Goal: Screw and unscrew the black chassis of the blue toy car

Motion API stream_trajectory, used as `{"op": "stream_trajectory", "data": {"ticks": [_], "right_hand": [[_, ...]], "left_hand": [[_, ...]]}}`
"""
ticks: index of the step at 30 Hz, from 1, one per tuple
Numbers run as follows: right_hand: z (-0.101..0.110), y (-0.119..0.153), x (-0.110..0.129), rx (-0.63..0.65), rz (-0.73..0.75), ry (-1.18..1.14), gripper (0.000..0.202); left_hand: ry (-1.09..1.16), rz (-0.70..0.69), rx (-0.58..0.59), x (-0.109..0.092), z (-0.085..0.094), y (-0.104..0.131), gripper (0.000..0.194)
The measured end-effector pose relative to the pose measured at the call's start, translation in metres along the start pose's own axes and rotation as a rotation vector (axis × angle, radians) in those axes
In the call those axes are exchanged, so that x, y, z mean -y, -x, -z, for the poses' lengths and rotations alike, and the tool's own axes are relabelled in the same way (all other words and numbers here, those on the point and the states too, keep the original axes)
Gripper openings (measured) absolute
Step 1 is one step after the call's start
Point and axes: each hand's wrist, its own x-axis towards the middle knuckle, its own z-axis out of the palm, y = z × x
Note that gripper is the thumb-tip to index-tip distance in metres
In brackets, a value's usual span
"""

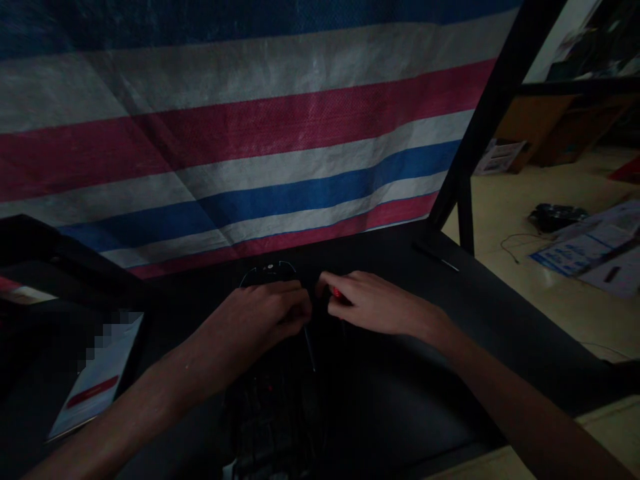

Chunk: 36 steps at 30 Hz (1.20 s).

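A long black object (273,407), with the look of a toy car's chassis, lies lengthwise on the black tabletop in front of me; the dim light hides most of its detail. Over its far part is my left hand (270,310), fingers curled together, and I cannot make out what is in them. Just to the right, my right hand (363,300) is closed with thumb and fingers around a small red thing (337,293), mostly covered by the fingers. A thin pale edge (311,350) runs below the left fingertips.
A striped red, white and blue sheet (300,133) hangs behind the table. A tablet-like screen (95,380) lies at the left. A thin rod-like tool (443,259) rests near the right frame post (467,213). Flattened cartons (595,247) lie on the floor at right.
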Motion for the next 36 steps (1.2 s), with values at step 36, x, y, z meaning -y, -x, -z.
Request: {"op": "stream_trajectory", "data": {"ticks": [36], "right_hand": [[-0.012, -0.065, 0.087, -0.07, 0.331, -0.221, 0.021]], "left_hand": [[1.376, 0.385, -0.556, 0.078, -0.087, 0.051, 0.083]]}}
